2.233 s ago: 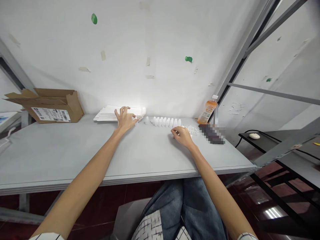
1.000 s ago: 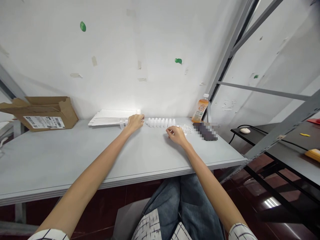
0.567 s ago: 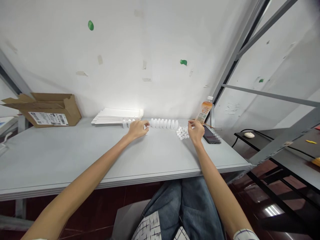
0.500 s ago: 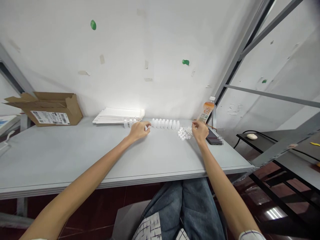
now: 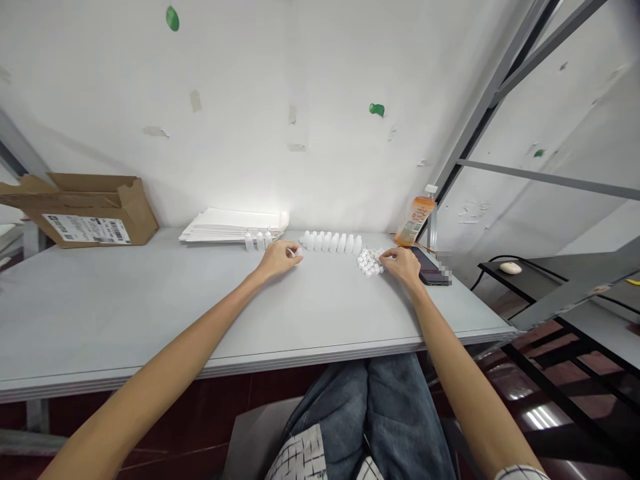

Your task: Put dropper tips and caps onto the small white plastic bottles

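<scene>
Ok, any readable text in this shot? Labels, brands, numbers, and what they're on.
Nothing legible enough to quote.
Shipping label on the cardboard box: barcode and print, too small to read.
Label on the plastic bottle of orange liquid: too small to read.

A row of small white plastic bottles and a heap of small white plastic pieces stood pale against the light grey bench. Further left, a brown cardboard box bore a white label with black barcodes, while a clear plastic bottle of orange drink glowed amber. Below, blue denim jeans met a white shirt checked in thin black lines, above dark red floor tiles.
</scene>
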Motion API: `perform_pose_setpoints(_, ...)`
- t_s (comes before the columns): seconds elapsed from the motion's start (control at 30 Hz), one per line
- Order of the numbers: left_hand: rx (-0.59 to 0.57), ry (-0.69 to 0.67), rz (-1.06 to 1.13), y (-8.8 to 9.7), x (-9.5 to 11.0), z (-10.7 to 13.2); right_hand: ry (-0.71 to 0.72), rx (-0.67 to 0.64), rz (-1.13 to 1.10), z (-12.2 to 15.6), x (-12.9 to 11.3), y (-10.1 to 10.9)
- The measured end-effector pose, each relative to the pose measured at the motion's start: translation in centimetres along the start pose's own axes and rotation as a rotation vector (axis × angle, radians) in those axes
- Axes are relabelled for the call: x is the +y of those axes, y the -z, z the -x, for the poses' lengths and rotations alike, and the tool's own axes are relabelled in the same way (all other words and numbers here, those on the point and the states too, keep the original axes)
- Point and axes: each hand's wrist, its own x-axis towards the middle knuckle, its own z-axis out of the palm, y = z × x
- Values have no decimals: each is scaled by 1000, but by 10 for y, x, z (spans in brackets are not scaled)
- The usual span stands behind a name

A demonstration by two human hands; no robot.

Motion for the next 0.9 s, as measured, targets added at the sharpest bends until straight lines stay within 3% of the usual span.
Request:
perform_pose_setpoints(0.23,-37,-45,-59,-2,1,2,30,23,-84,1,2,-2)
perform_pose_setpoints(0.47,18,-46,-186,-5,11,8,-14,156,-308,0,1,-1)
perform_pose_setpoints(0.63,5,-132,-116,-9,20,12,27,249,-487,0,-4,2)
perform_pose_setpoints(0.77,-40,-169,24,-16,25,15,80,222,-686,7,-26,6)
perform_pose_setpoints(0.9,-74,-105,141,-26,27,19,202,31,-807,20,-68,4)
